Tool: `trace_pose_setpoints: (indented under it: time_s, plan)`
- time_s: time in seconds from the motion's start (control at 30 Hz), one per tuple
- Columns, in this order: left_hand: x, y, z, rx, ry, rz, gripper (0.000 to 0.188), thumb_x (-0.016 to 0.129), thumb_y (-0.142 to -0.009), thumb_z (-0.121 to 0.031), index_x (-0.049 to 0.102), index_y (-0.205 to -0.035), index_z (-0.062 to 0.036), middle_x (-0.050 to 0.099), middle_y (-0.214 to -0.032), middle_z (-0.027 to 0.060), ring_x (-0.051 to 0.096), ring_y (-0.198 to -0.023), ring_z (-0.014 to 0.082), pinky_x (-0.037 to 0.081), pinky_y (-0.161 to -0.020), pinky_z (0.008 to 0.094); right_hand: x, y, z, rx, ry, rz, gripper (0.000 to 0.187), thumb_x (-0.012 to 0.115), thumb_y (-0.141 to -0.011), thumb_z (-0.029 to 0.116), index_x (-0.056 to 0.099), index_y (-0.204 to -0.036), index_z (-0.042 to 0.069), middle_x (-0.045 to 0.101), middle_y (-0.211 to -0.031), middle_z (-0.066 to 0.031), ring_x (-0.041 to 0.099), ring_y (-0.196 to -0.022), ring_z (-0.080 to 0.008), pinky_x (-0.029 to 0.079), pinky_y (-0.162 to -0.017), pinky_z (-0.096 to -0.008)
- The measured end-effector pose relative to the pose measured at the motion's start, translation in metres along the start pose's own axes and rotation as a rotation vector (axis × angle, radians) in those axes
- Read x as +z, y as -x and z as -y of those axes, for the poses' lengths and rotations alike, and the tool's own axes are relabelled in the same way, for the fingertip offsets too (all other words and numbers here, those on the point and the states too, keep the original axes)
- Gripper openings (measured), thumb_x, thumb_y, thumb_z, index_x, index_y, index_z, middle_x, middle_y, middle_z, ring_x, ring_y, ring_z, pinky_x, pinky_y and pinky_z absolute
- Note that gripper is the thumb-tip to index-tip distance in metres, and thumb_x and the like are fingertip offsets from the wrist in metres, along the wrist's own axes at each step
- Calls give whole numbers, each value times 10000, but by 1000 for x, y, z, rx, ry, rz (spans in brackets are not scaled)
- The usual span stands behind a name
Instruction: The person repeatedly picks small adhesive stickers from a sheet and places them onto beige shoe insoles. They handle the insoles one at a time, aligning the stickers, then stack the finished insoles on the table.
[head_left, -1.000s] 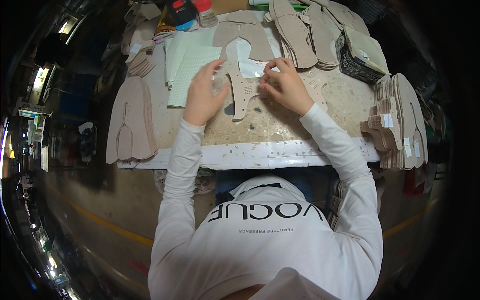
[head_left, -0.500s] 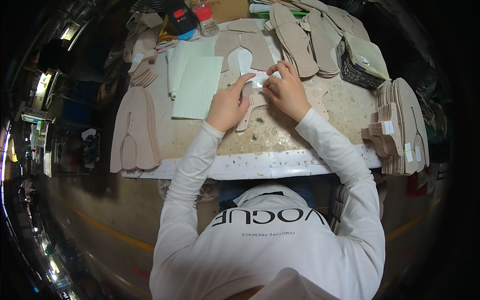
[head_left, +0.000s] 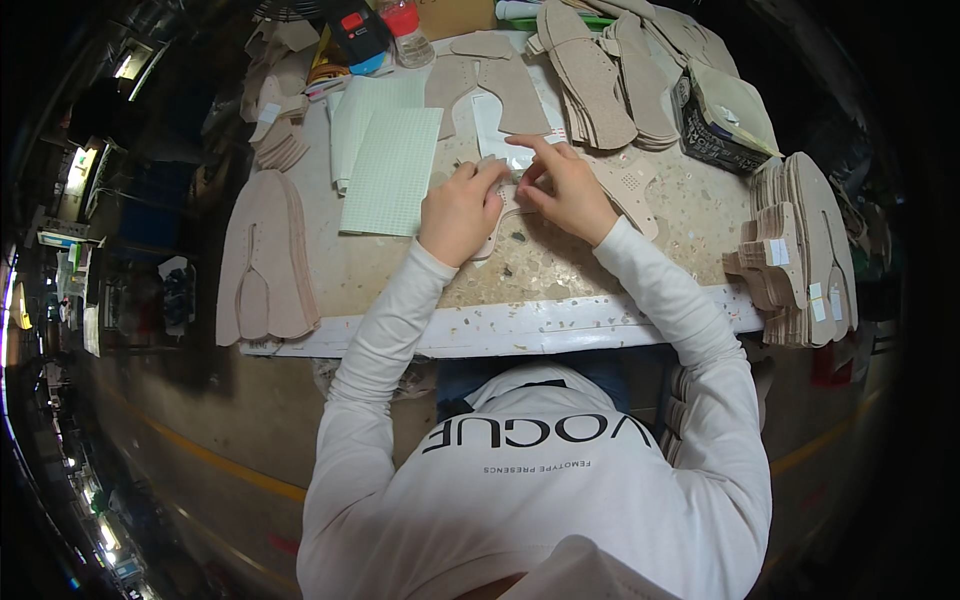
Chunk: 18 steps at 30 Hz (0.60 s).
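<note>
My left hand (head_left: 462, 212) lies with bent fingers over a beige cut shoe upper piece (head_left: 508, 202) with punched holes, gripping its left arm against the table. My right hand (head_left: 572, 195) is close on the right, index finger stretched out, thumb and other fingertips pinched together. What they pinch is too small to make out. A glossy, clear-looking scrap (head_left: 518, 158) shows between the two hands. Another beige upper piece (head_left: 630, 190) with punched holes lies partly under my right hand. Beyond the hands is a white paper (head_left: 489, 115), partly under larger beige pieces (head_left: 511, 95).
Green gridded sheets (head_left: 392, 175) lie left of my hands. Stacked beige pieces stand at the left edge (head_left: 265, 260) and right edge (head_left: 825, 250). Sole-shaped stacks (head_left: 590, 80), an open box (head_left: 725, 120) and a red-topped bottle (head_left: 408, 40) stand at the back.
My left hand's fingers have closed in, with the index finger lower. My right hand has dropped slightly toward me, its index finger stretching out to the left. The view has shifted slightly.
</note>
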<state>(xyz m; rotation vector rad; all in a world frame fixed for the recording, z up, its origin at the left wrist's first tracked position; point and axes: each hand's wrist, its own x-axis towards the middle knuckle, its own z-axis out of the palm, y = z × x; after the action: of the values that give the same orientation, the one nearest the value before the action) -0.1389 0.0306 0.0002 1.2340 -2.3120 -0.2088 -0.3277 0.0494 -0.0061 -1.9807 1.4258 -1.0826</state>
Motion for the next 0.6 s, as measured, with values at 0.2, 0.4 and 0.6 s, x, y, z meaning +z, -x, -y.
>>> trace_pose_setpoints:
  time_s: [0.2,0.4,0.6]
  plan:
    - [0,4,-7,22,-46,32,314,736,-764,-243,619,-1051,-189,618,-879,47,660,-759,270,531,-624,385,12,-1,0,-305,406,-67,652,665,-732,28,508,-1346,181,653,-852,-112,608,-921,-289,477,-767,-432]
    - [0,0,0,-18,81,-2,312,751,-751,-246,615,-1025,-184,618,-879,54,659,-754,278,529,-610,391,4,-6,-8,-61,260,-124,681,712,-711,31,531,-1337,229,674,-785,-28,600,-930,-241,484,-799,-381]
    - [0,4,-5,37,-70,51,254,710,-770,-202,608,-1001,-185,611,-881,46,657,-752,276,528,-604,389,14,3,-7,-129,201,-62,626,684,-734,28,540,-1317,205,654,-790,-86,641,-861,-264,504,-762,-393]
